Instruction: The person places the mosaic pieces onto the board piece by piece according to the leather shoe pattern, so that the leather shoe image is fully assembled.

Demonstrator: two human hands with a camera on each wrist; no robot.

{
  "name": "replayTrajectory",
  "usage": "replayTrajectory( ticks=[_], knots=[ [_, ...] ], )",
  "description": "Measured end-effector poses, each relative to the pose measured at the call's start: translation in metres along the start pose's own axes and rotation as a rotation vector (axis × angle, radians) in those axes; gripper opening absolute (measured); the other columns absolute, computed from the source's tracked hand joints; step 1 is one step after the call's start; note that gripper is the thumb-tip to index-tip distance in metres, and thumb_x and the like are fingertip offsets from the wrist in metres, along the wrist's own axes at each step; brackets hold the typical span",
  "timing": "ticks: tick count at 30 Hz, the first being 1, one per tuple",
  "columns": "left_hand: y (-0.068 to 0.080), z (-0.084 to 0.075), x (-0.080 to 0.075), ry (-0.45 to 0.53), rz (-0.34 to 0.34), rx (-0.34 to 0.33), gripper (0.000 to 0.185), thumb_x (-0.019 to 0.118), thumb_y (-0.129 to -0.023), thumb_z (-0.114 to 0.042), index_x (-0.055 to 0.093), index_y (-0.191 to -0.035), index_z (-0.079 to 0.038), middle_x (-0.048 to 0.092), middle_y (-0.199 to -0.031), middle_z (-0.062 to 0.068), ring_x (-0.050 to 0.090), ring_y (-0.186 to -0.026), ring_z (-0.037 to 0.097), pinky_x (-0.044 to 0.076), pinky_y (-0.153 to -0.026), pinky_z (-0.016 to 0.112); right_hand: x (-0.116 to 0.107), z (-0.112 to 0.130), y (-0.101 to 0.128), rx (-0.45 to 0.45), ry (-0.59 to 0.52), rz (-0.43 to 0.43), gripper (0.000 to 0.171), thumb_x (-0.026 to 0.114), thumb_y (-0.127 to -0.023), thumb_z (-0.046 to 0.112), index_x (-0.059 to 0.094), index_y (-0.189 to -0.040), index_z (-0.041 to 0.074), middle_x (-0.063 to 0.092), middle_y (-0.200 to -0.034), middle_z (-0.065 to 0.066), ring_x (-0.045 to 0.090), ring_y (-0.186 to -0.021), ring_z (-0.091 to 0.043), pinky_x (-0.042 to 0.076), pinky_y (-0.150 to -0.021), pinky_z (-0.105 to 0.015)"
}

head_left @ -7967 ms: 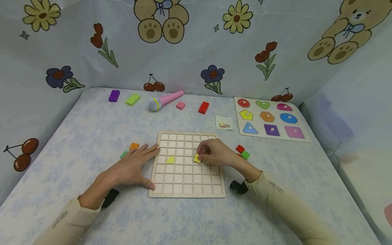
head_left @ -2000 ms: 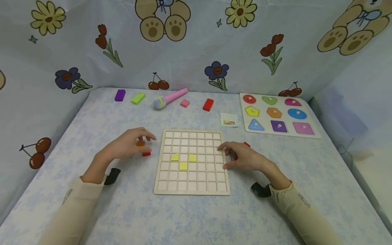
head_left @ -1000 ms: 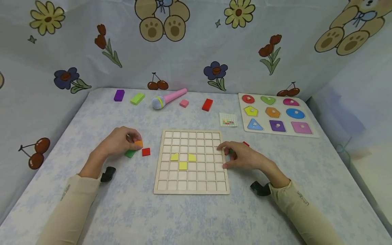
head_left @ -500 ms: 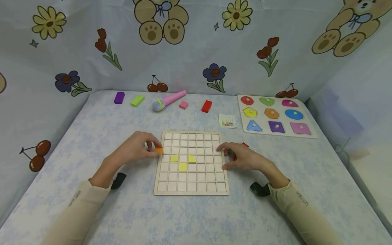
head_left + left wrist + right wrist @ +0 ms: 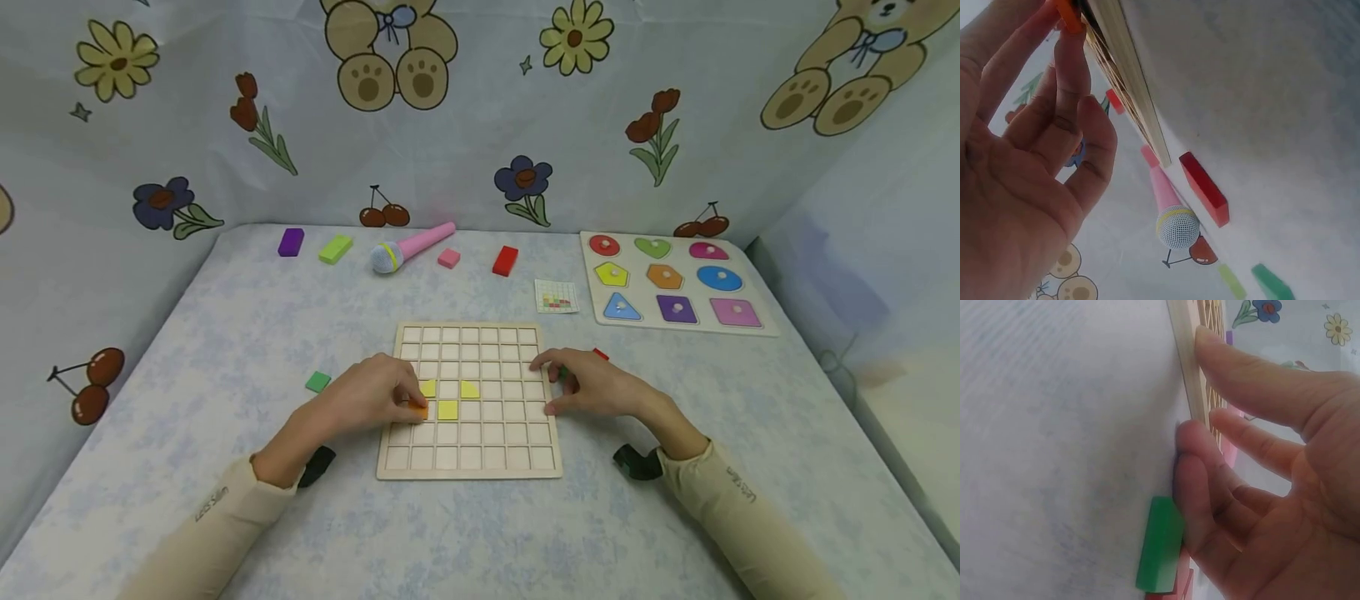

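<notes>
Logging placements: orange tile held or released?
Held: the left hand pinches the orange tile over the grid board. Whether it touches the board, cannot tell.

The right hand (image 5: pixel 1319 494) comes in from the right side with its fingers bent, and the tip of its thumb is at the edge of a wooden board (image 5: pixel 1187 359) that has little squares. A green block (image 5: pixel 1161 544) sits on the pale tabletop (image 5: pixel 1066 444) right by two fingertips, with something red (image 5: pixel 1181 575) peeking out behind it. Up in the corner, a pale backdrop (image 5: pixel 1302 340) has a blue flower (image 5: pixel 1268 310) and a yellow flower (image 5: pixel 1337 329) on it.
</notes>
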State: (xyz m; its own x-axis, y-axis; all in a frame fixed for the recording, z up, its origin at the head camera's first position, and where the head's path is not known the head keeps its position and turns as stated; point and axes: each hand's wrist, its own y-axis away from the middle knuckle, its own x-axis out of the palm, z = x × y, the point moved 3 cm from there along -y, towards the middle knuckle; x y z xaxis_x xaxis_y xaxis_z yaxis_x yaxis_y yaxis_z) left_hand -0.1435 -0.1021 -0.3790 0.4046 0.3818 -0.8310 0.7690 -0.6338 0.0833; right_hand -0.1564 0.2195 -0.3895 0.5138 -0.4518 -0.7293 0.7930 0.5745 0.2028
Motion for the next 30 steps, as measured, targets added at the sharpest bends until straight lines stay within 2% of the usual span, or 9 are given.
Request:
replayTrajectory(
  ticks=[5,9,12,15,18,21,24,27,30],
  knots=[
    [-0.001,-0.003,0.004,0.003,-0.017,0.002,0.011,0.085,-0.080,-0.027,0.083,-0.089,-0.021,0.061,-0.083,-0.016,0.054,-0.073,0.004,0.046,-0.064,0.024,0.000,0.000,-0.001,-0.001,-0.002,0.003,0.055,0.083,-0.083,0.021,0.058,-0.131,0.008,0.056,-0.102,-0.008,0.051,-0.076,-0.015,0.044,-0.069,-0.024],
    [0.000,-0.005,0.007,-0.005,-0.014,0.006,0.013,0.085,-0.080,-0.026,0.083,-0.091,-0.020,0.058,-0.087,-0.015,0.054,-0.076,0.004,0.045,-0.066,0.023,0.000,-0.001,-0.001,-0.008,-0.003,0.001,0.055,0.083,-0.083,0.021,0.058,-0.131,0.008,0.056,-0.102,-0.008,0.051,-0.076,-0.015,0.044,-0.069,-0.024],
    [0.002,-0.006,0.008,-0.015,-0.001,-0.021,0.016,0.084,-0.081,-0.026,0.079,-0.090,-0.014,0.053,-0.088,-0.011,0.050,-0.074,0.006,0.042,-0.061,0.021,0.000,-0.001,-0.001,-0.010,-0.003,0.000,0.056,0.083,-0.083,0.021,0.058,-0.131,0.008,0.056,-0.102,-0.008,0.051,-0.076,-0.015,0.044,-0.069,-0.024],
    [0.004,-0.007,0.008,-0.043,0.019,-0.016,0.010,0.081,-0.085,-0.025,0.077,-0.089,-0.016,0.049,-0.085,-0.007,0.046,-0.072,0.008,0.038,-0.057,0.020,0.000,-0.001,-0.001,-0.011,-0.003,0.000,0.056,0.083,-0.083,0.021,0.058,-0.131,0.007,0.056,-0.102,-0.008,0.052,-0.076,-0.015,0.044,-0.069,-0.024],
    [0.006,-0.010,0.006,-0.056,0.023,0.015,0.010,0.076,-0.090,-0.018,0.080,-0.099,-0.018,0.053,-0.089,-0.008,0.050,-0.077,0.007,0.042,-0.061,0.020,0.001,-0.001,-0.001,-0.010,-0.005,0.001,0.056,0.083,-0.083,0.021,0.058,-0.131,0.007,0.056,-0.102,-0.008,0.052,-0.076,-0.015,0.044,-0.069,-0.024],
    [0.007,-0.011,-0.001,-0.075,0.004,0.017,0.020,0.071,-0.094,-0.012,0.079,-0.111,-0.018,0.060,-0.097,-0.008,0.054,-0.083,0.007,0.046,-0.068,0.022,0.002,-0.001,-0.001,-0.007,-0.012,0.006,0.056,0.083,-0.084,0.021,0.058,-0.131,0.007,0.056,-0.102,-0.009,0.051,-0.077,-0.015,0.044,-0.069,-0.024],
    [0.010,-0.006,-0.014,-0.099,-0.026,-0.030,0.021,0.069,-0.094,-0.010,0.076,-0.114,-0.014,0.064,-0.099,-0.005,0.057,-0.083,0.009,0.048,-0.069,0.026,0.002,-0.001,-0.001,-0.006,-0.020,0.012,0.056,0.083,-0.084,0.020,0.057,-0.132,0.006,0.056,-0.103,-0.009,0.051,-0.077,-0.016,0.044,-0.069,-0.024],
    [0.013,0.008,-0.029,-0.089,-0.040,-0.086,0.023,0.070,-0.093,-0.011,0.073,-0.116,-0.011,0.066,-0.098,-0.002,0.057,-0.081,0.012,0.049,-0.070,0.029,0.002,0.000,0.000,-0.005,-0.014,0.007,0.056,0.082,-0.084,0.020,0.057,-0.131,0.006,0.056,-0.102,-0.009,0.052,-0.077,-0.016,0.044,-0.069,-0.024],
    [0.017,0.029,-0.042,-0.042,-0.024,-0.136,0.028,0.074,-0.090,-0.012,0.072,-0.118,-0.008,0.067,-0.101,0.003,0.059,-0.085,0.017,0.050,-0.074,0.032,0.001,-0.001,0.000,-0.003,-0.011,0.004,0.055,0.082,-0.084,0.021,0.057,-0.131,0.007,0.056,-0.102,-0.009,0.052,-0.077,-0.016,0.045,-0.069,-0.024]
  ],
)
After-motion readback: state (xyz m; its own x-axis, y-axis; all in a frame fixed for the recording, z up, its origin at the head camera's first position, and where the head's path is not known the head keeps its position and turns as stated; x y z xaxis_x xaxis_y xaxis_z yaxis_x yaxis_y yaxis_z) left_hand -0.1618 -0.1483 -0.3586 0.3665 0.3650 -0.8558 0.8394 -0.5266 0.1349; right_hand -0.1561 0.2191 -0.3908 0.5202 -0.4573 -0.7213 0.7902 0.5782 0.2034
